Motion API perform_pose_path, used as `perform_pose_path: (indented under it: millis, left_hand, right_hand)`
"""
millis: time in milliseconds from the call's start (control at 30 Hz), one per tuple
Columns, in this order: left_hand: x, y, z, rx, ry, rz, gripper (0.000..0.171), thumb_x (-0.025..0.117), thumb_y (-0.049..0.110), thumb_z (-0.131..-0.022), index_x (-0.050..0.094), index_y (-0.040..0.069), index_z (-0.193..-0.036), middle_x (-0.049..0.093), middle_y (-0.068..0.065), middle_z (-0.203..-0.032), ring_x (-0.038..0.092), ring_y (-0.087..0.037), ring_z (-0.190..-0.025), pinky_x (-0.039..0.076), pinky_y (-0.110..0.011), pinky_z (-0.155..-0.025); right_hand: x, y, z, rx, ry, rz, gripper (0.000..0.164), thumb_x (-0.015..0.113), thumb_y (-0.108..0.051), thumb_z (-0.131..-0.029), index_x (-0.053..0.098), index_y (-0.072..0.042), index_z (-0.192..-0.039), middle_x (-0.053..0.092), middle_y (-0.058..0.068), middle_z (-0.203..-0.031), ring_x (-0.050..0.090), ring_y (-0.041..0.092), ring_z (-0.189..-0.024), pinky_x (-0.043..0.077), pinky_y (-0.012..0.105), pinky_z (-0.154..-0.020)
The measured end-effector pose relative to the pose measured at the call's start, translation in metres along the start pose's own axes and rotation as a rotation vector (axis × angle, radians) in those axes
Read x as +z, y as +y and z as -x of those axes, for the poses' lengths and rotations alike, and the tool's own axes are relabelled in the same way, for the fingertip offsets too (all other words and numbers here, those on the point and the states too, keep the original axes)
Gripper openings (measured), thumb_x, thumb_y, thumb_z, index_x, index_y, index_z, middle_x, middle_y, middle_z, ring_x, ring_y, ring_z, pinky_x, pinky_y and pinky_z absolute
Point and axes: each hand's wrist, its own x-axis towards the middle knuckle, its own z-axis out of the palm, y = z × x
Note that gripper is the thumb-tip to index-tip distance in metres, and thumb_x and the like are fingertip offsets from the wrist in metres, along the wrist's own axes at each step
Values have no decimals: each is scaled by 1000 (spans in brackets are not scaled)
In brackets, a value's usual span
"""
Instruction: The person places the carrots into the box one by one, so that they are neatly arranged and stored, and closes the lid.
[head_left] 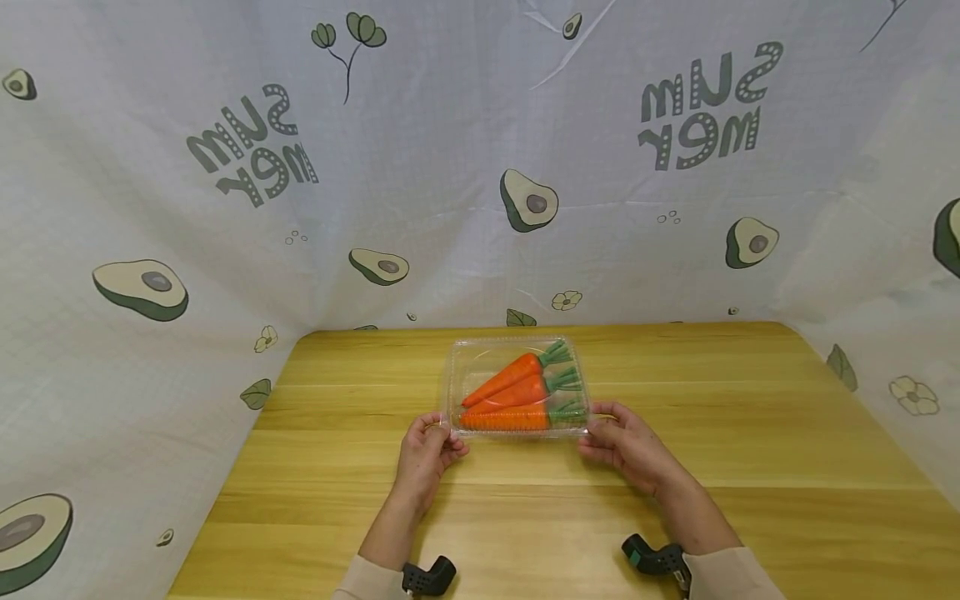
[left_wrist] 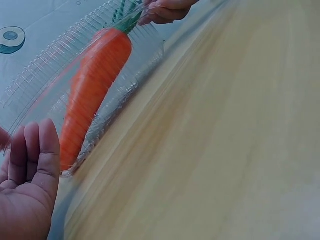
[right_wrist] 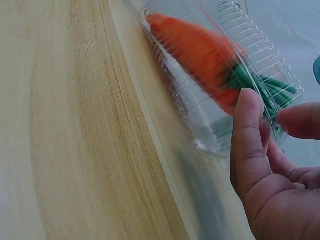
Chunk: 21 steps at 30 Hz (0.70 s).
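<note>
A clear plastic clamshell box (head_left: 480, 350) with ribbed sides stands in front of me in the head view. Three orange carrots (head_left: 506, 392) with green tops lie inside, their tops toward the right. At the box's near left corner, my left hand (head_left: 426, 454) pinches the rim between thumb and fingers. My right hand (head_left: 626, 443) pinches the near right corner in the same way. In the right wrist view, the thumb and forefinger meet at the rim beside the green carrot tops (right_wrist: 267, 90). Whether the lid is latched, I cannot tell.
A wooden table (head_left: 315, 467) lies under the box and hands. Behind it and at both sides hangs a pale cloth (head_left: 450, 125) printed with avocados and lettering. A black wrist device (head_left: 431, 577) is at the left sleeve, another black device (head_left: 656, 558) at the right.
</note>
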Motion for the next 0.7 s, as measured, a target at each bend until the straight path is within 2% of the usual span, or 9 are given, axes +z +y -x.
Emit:
perform_pose_path:
  millis: [267,433,700]
  left_hand:
    - [1,1,0,-14,3,0,17,45,4,-103,44,2,-119,58,0,-82,62,-8,-74,61,-25,-75]
    - [0,0,0,-11,-8,-4,17,46,5,-103,43,1,-120,57,-1,-84,62,-8,-75,60,-25,-75]
    - [-1,0,0,-1,-24,3,16,46,6,-103,44,2,-118,57,-2,-84,62,-9,-75,60,-25,-75]
  right_hand:
    - [1,1,0,5,23,0,44,47,-9,-106,25,9,-140,59,2,-106,67,7,-92,61,25,-87]
    - [2,2,-1,2,38,-31,40,47,-7,-106,27,8,-138,60,2,-104,68,7,-90,61,24,-85]
    - [3,1,-1,-21,19,-47,44,48,-3,-105,24,11,-139,60,4,-104,68,8,-89,61,23,-84]
